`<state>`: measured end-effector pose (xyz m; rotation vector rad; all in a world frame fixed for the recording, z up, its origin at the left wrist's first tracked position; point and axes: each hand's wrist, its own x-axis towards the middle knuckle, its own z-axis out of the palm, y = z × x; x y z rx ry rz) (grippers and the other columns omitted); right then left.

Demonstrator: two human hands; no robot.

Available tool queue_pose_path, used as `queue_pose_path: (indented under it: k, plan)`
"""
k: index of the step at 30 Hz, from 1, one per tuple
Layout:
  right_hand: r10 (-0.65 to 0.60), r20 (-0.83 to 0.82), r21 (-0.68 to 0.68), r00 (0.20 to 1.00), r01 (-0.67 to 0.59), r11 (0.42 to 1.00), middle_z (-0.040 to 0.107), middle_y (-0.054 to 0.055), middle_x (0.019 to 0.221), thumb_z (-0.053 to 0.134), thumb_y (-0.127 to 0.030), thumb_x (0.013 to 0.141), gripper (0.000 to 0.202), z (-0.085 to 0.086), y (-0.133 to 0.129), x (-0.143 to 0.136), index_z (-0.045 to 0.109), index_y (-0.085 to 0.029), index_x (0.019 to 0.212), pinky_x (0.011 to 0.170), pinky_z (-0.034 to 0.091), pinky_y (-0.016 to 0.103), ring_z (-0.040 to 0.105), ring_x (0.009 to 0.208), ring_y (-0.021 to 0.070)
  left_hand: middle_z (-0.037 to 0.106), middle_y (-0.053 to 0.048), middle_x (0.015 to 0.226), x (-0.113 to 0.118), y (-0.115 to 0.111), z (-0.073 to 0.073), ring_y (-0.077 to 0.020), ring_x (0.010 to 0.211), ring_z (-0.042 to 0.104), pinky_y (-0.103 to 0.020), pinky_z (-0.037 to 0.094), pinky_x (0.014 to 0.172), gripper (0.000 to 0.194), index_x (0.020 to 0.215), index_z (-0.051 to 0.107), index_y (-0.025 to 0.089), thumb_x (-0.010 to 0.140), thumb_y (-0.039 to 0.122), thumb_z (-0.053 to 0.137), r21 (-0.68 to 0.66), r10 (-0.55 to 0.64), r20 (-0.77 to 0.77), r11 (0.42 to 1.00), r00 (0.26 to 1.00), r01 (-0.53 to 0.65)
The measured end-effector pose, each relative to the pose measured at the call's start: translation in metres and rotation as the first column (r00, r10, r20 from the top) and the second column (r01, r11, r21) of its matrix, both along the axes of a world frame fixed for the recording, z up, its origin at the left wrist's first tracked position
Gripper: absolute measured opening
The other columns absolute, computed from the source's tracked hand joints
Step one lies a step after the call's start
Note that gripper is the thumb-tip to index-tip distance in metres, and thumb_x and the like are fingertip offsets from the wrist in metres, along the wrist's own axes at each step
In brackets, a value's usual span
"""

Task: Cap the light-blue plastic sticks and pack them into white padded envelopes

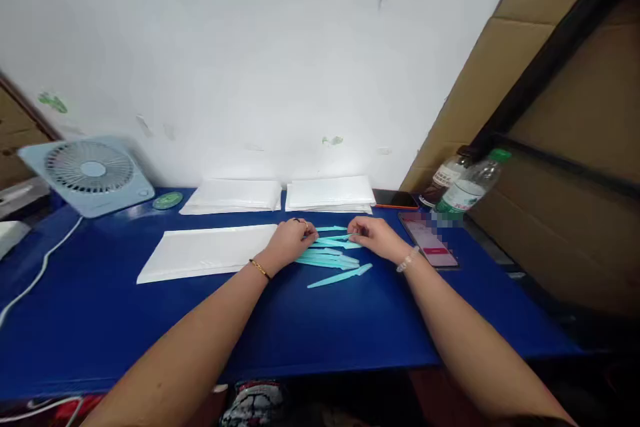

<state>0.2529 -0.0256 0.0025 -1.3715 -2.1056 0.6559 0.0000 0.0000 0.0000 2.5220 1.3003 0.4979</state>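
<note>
Several turquoise eyebrow razors (327, 261) lie in a loose pile on the blue table. One eyebrow razor (340, 276) rests apart, nearer the front edge. My left hand (291, 241) is closed at the pile's left end, its fingertips pinched on razor ends. From the other side, my right hand (375, 239) pinches a razor's right end between thumb and fingers. Parts of the razors are hidden under both hands. A white padded mailer (200, 253) lies flat beside my left hand, partly behind it.
Two stacks of white mailers, a left stack (233, 196) and a right stack (327, 194), lie by the wall. A blue fan (93, 170) and a green disc (167, 201) are at left. Phones (431, 243) and two bottles (467, 187) stand or lie at right.
</note>
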Motion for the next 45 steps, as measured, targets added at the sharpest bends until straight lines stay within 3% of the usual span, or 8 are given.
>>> queue_pose_path:
  k: [7, 11, 15, 20, 24, 34, 40, 45]
  plan:
    - [0.012, -0.124, 0.019, 0.992, -0.01, 1.0, 0.059, 0.0, 0.072, 0.065, -0.033, 0.077, 0.017, 0.001, 0.001, 0.002, 0.06, -0.019, 0.086, 0.06, 0.042, 0.024, 0.054, 0.066, 0.0129, 0.071, -0.001, 0.095, -0.001, -0.001, 0.003, -0.0189, 0.088, 0.06, -0.028, 0.042, 0.076, 0.025, 0.089, 0.073, 0.027, 0.087, 0.04, 0.052, 0.049, -0.028, -0.017, 0.998, 0.999, 0.028]
    - [-0.042, -0.17, 0.027, 0.985, 0.048, 0.999, 0.061, 0.001, 0.075, 0.067, -0.036, 0.076, 0.022, -0.002, 0.007, 0.019, 0.059, -0.019, 0.086, 0.062, 0.044, 0.025, 0.055, 0.067, 0.0135, 0.071, 0.0, 0.092, -0.009, 0.007, 0.006, -0.0187, 0.088, 0.06, -0.029, 0.041, 0.074, 0.027, 0.087, 0.074, 0.027, 0.087, 0.04, 0.05, 0.063, 0.037, -0.009, 0.997, 0.999, -0.036]
    - [-0.081, -0.037, 0.055, 0.996, 0.083, 0.995, 0.064, 0.002, 0.077, 0.067, -0.034, 0.077, 0.018, -0.002, 0.008, 0.025, 0.062, -0.019, 0.085, 0.066, 0.045, 0.028, 0.058, 0.071, 0.0155, 0.07, 0.0, 0.095, -0.014, 0.013, 0.001, -0.0198, 0.09, 0.059, -0.028, 0.041, 0.071, 0.026, 0.089, 0.074, 0.029, 0.086, 0.042, 0.051, 0.015, 0.089, -0.025, 0.996, 0.996, -0.089]
    - [-0.049, 0.146, 0.158, 0.988, 0.026, 0.987, 0.062, 0.005, 0.089, 0.059, -0.032, 0.084, 0.014, 0.005, 0.001, 0.017, 0.066, -0.02, 0.081, 0.071, 0.044, 0.029, 0.057, 0.081, 0.0174, 0.067, -0.003, 0.095, -0.01, 0.011, -0.004, -0.0218, 0.096, 0.058, -0.03, 0.042, 0.074, 0.03, 0.108, 0.068, 0.028, 0.084, 0.04, 0.054, 0.085, 0.107, 0.006, 0.991, 0.994, -0.107]
    - [0.029, 0.206, 0.101, 0.978, -0.051, 0.994, 0.058, 0.004, 0.089, 0.064, -0.029, 0.08, 0.01, 0.005, -0.004, 0.016, 0.067, -0.02, 0.081, 0.07, 0.044, 0.028, 0.056, 0.079, 0.0169, 0.066, -0.002, 0.093, -0.008, 0.007, -0.003, -0.0205, 0.092, 0.058, -0.031, 0.044, 0.076, 0.026, 0.1, 0.069, 0.026, 0.084, 0.04, 0.055, 0.074, 0.06, 0.041, 0.995, 0.997, -0.063]
    - [0.022, 0.163, 0.089, 0.986, -0.037, 0.995, 0.055, 0.004, 0.09, 0.06, -0.025, 0.084, 0.006, 0.002, -0.003, 0.005, 0.061, -0.019, 0.082, 0.071, 0.043, 0.028, 0.054, 0.08, 0.0164, 0.07, 0.001, 0.087, -0.004, 0.004, -0.001, -0.0183, 0.087, 0.058, -0.031, 0.041, 0.078, 0.019, 0.08, 0.07, 0.024, 0.085, 0.036, 0.055, 0.047, -0.073, 0.013, 0.996, 0.997, 0.073]
    - [-0.001, 0.159, 0.133, 0.987, -0.021, 0.991, 0.054, 0.004, 0.088, 0.058, -0.024, 0.086, 0.006, 0.004, -0.001, 0.003, 0.061, -0.019, 0.083, 0.073, 0.043, 0.028, 0.053, 0.081, 0.0167, 0.07, 0.0, 0.089, -0.002, 0.004, 0.0, -0.0197, 0.087, 0.057, -0.032, 0.037, 0.075, 0.021, 0.081, 0.068, 0.023, 0.088, 0.034, 0.051, 0.099, -0.046, -0.027, 0.994, 0.999, 0.048]
    - [-0.054, 0.156, 0.159, 0.986, 0.029, 0.987, 0.054, 0.004, 0.088, 0.06, -0.026, 0.084, 0.008, 0.001, 0.004, 0.019, 0.062, -0.019, 0.081, 0.07, 0.042, 0.028, 0.053, 0.079, 0.0166, 0.068, -0.004, 0.09, -0.007, 0.007, 0.002, -0.0203, 0.088, 0.057, -0.032, 0.037, 0.075, 0.026, 0.084, 0.068, 0.021, 0.091, 0.033, 0.045, 0.165, 0.037, -0.051, 0.986, 0.998, -0.028]
